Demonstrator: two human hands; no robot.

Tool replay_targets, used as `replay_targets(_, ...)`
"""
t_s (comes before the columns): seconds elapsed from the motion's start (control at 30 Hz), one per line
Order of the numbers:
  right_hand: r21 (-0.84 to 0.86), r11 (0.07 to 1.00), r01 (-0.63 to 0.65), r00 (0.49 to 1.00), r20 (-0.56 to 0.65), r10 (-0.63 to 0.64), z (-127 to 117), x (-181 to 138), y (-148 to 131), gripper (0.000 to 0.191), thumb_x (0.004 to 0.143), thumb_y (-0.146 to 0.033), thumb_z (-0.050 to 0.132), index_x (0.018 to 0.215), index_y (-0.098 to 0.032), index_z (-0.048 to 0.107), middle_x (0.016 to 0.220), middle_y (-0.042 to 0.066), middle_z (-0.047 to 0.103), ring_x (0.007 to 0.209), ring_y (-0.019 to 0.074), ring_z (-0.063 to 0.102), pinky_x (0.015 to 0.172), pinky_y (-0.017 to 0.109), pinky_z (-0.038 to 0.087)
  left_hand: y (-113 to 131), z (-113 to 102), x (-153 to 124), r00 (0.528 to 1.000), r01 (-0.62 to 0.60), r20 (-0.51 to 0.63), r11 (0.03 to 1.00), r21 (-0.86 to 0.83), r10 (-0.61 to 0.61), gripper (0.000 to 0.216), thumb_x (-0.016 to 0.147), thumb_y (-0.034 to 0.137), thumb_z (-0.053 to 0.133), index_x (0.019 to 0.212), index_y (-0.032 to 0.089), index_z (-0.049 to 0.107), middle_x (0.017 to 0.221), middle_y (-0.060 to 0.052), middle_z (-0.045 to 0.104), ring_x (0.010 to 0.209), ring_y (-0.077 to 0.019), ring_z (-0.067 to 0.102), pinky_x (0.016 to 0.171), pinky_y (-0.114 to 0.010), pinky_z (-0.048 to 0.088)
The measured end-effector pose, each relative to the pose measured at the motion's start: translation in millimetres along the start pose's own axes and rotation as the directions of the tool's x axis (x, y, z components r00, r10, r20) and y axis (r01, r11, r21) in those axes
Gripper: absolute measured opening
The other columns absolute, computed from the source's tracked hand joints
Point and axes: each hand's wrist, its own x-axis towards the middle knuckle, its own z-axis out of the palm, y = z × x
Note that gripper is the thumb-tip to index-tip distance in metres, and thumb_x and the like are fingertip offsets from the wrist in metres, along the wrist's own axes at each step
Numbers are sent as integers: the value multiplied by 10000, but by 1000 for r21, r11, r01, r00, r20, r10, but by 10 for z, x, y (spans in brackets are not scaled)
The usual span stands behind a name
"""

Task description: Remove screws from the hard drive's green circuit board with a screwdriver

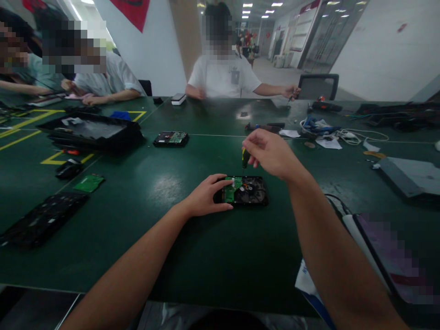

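Observation:
A black hard drive (257, 192) lies flat on the green table, with a green circuit board (230, 194) showing on its left part. My left hand (205, 197) grips the drive's left end, thumb along the near edge and fingers over the far edge and board. Above the drive, my right hand (270, 149) pinches the dark handle of a screwdriver (245, 158) with yellow on it. The screwdriver is upright, its thin shaft reaching down to the drive near the far edge of the board. I cannot make out the screw under its tip.
Another hard drive (171, 138) lies farther back. To the left are a black tray (92, 130), a computer mouse (69, 168), a loose green circuit board (88, 183) and a black panel (43, 217). A grey metal box (410, 178) stands right. A person (223, 75) sits opposite.

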Motion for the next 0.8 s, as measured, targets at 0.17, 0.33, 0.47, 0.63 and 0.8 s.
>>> replay_targets(0.17,-37,999,-3,999,-33,2,-21,4,9,271,985,-501,650,1030,-235,622,822,40,682,713,185,634,661,335,506,-2,3,2,1000,6,-1,1000,8,-6,836,849,634,765,1570,305,499,1600,-143,462,1474,-349,470,1215,-559,424)
replay_targets(0.33,-263,965,-22,977,-211,-35,-50,11,2,185,889,-378,722,879,-207,650,858,72,691,807,222,615,707,360,473,10,-7,1,1000,6,12,1000,25,-6,841,859,634,752,1579,287,489,1601,-150,452,1485,-349,453,1224,-548,416)
replay_targets(0.47,-198,980,-33,982,-188,-5,-26,6,-8,172,901,-373,705,913,-207,660,878,71,704,763,201,610,662,342,469,22,-18,2,1000,-7,13,999,34,7,845,866,646,737,1574,254,496,1597,-170,453,1478,-356,460,1224,-541,419)
replay_targets(0.63,-16,1000,3,1000,-5,-3,-8,-5,-17,300,1005,-499,599,1034,-213,683,831,57,700,685,170,622,643,331,495,37,-31,9,1000,-4,-1,1000,13,4,735,930,623,675,1556,271,520,1590,-154,473,1460,-348,486,1211,-542,436)
replay_targets(0.8,-11,1000,24,1000,14,-24,-20,5,11,380,998,-542,606,1156,-210,702,803,44,702,694,176,643,655,326,505,5,12,38,998,22,-63,999,-31,-24,502,1080,460,465,1523,235,532,1523,-137,550,1413,-282,543,1218,-499,442)
